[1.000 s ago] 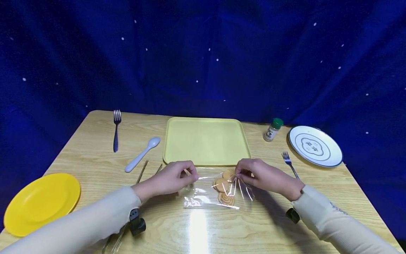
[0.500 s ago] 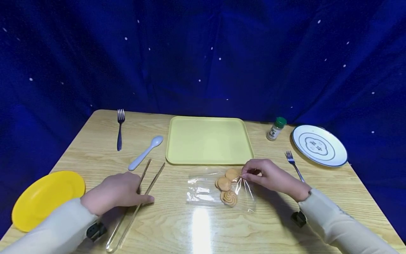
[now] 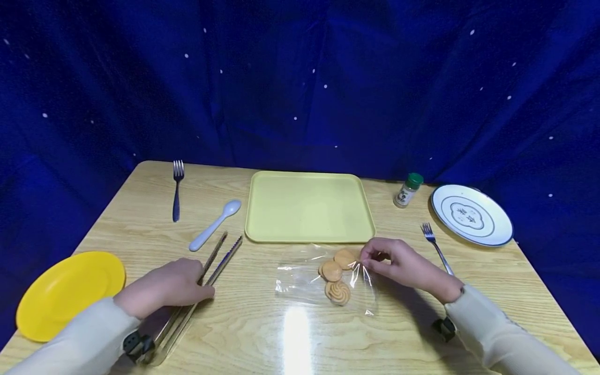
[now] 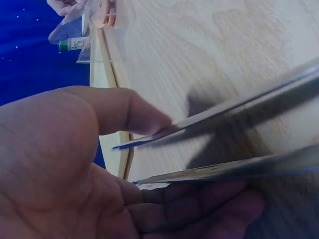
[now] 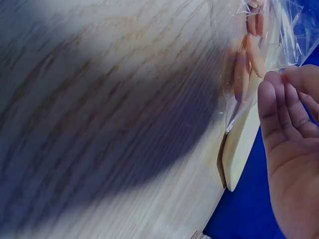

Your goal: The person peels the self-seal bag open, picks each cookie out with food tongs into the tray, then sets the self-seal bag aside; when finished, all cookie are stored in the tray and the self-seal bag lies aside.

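My left hand [image 3: 171, 284] holds a pair of metal tongs [image 3: 228, 259] at the left front of the table. In the left wrist view the thumb [image 4: 142, 117] presses one arm of the tongs [image 4: 234, 107], and the fingers lie along the other. Between the two arms is a gap. My right hand [image 3: 398, 263] pinches the edge of a clear plastic bag [image 3: 297, 286] in front of the tray. Several round cookies are in it, one with a swirl pattern [image 3: 338, 293]. Upright cookies [image 5: 241, 74] show through the film in the right wrist view.
A pale yellow tray [image 3: 309, 208] lies behind the bag. To the left are a yellow plate [image 3: 70, 297], a fork [image 3: 176, 190] and a light blue spoon [image 3: 215, 225]. At right stand a green-capped shaker [image 3: 409, 190], a white plate [image 3: 471, 214] and a small fork [image 3: 436, 247].
My left hand has let go of the bag, moved left to the tongs and taken hold of them, and their arms have drawn closer together. My right hand keeps pinching the bag.
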A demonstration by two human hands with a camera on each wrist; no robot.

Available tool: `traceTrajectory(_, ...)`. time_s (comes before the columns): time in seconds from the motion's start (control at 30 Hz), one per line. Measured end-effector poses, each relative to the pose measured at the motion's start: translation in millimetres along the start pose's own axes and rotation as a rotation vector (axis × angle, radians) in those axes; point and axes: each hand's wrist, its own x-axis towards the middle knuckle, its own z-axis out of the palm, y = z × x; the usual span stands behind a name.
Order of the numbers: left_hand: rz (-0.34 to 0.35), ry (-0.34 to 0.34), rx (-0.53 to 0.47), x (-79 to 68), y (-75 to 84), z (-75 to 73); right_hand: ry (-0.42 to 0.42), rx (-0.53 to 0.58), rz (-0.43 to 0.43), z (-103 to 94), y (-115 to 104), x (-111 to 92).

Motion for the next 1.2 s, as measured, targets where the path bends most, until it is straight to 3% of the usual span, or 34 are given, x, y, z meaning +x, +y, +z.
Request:
traceTrajectory(0.17,0.053,0.043,-0.053,-2.3,1.4,-7.4,0.009,-0.012,-0.030,-3.1,4,1)
traceTrajectory(0.37,0.321,0.062,-0.141,-2.9,2.1,-14.9,0.013,-0.029,-0.043,-9.5,8,8)
traceTrajectory(0.5,0.492,-0.015,-0.190,-4.3,1.9,-14.9,-0.002,-0.020,-0.020,-12.0,9,12)
traceTrajectory(0.6,0.567,-0.090,-0.225,-5.4,2.3,-14.2,-0.002,-0.023,-0.012,-12.8,8,13)
traceTrajectory(0.73,0.594,-0.153,-0.261,-7.8,2.1,-14.7,0.003,-0.029,-0.019,-13.4,7,14)
traceTrajectory(0.93,0.581,-0.224,-0.320,-12.3,1.6,-19.2,0.005,-0.023,-0.030,-15.2,7,15)
traceTrajectory(1.2,0.539,-0.203,-0.296,-10.4,2.4,-25.7,-0.002,-0.028,-0.005,-15.2,4,14)
